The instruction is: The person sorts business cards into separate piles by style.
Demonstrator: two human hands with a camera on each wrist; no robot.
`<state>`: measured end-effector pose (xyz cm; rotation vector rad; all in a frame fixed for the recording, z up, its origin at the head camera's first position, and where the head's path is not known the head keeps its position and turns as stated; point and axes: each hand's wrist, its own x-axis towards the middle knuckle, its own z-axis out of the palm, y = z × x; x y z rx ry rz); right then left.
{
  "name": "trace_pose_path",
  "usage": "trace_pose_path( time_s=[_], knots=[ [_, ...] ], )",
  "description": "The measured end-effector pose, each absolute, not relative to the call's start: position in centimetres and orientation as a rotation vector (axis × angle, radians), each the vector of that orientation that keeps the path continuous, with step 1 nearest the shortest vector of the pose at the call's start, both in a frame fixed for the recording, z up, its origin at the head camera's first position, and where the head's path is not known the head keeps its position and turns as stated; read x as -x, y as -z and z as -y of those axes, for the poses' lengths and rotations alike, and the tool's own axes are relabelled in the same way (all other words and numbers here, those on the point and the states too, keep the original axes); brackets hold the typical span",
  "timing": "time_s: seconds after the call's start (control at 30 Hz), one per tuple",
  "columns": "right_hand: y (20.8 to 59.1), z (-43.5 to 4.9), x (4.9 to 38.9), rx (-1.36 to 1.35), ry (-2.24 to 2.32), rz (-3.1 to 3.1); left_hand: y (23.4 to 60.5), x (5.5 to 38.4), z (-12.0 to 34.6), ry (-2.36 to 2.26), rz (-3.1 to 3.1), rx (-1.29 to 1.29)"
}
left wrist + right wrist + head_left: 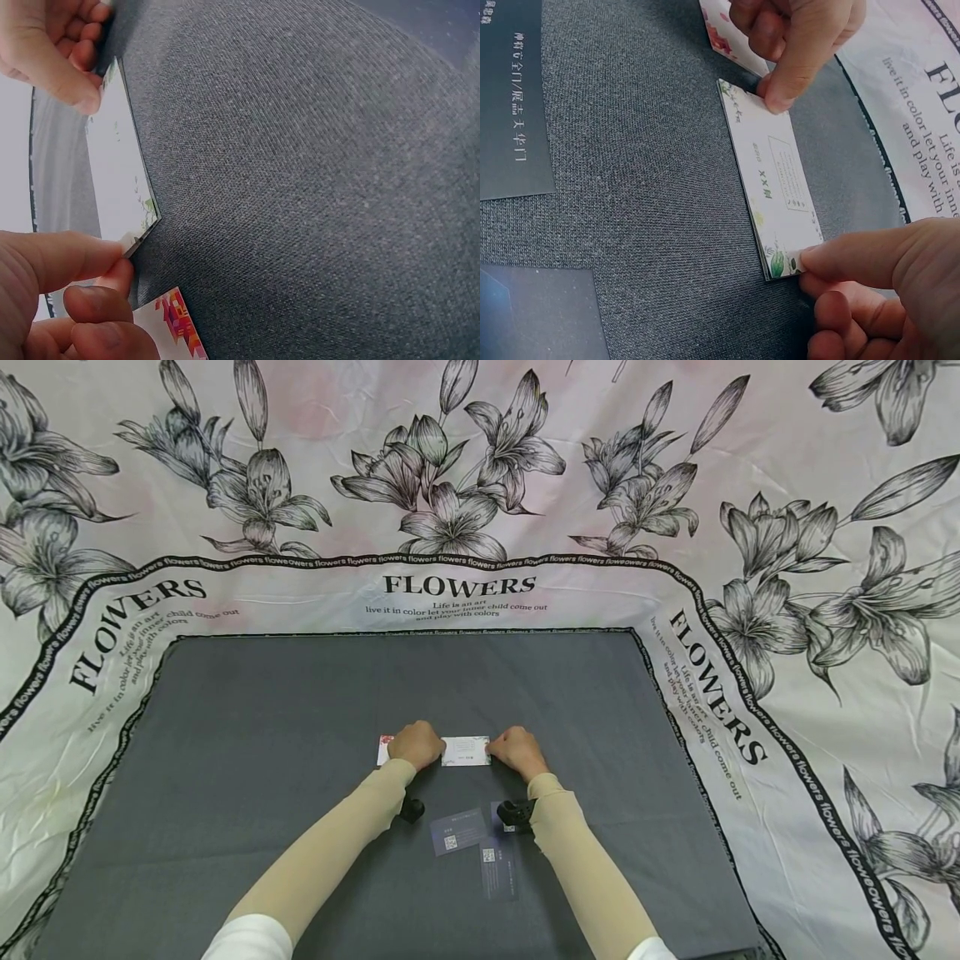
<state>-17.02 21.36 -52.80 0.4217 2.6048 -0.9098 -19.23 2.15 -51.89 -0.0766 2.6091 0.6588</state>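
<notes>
I see the left hand (417,745) and right hand (519,750) each pinching, thumb closed against finger, one short end of a thin stack of white cards (466,751). The stack lies between them, its long axis running from hand to hand, neither one nearer. Off the stack's left end sits a red-patterned card (384,748), partly hidden; dark cards (458,827) lie on its near side.

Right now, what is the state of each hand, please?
Left hand: pinches the white card by its left end.
Right hand: pinches the white card's right end.
</notes>
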Motion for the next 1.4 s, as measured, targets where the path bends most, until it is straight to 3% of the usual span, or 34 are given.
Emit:
trace_pose_path(
  time_s=[0.37,0.63,1.0,1.4],
  knots=[
    [52.9,-22.0,16.8,-0.404,0.904,-2.589,52.5,18.9,-2.8,-0.646,-2.65,0.004],
    [53.0,-23.5,16.8,-0.489,1.125,-2.459,50.2,18.6,-2.9,-0.74,-2.698,-0.097],
    [50.8,-26.7,12.7,-0.316,1.092,-2.647,49.8,15.5,-4.4,-0.786,-2.719,-0.309],
    [51.4,-27.9,8.0,-0.07,0.933,-2.759,50.5,12.1,-7.0,-0.7,-2.691,-0.535]
  ],
)
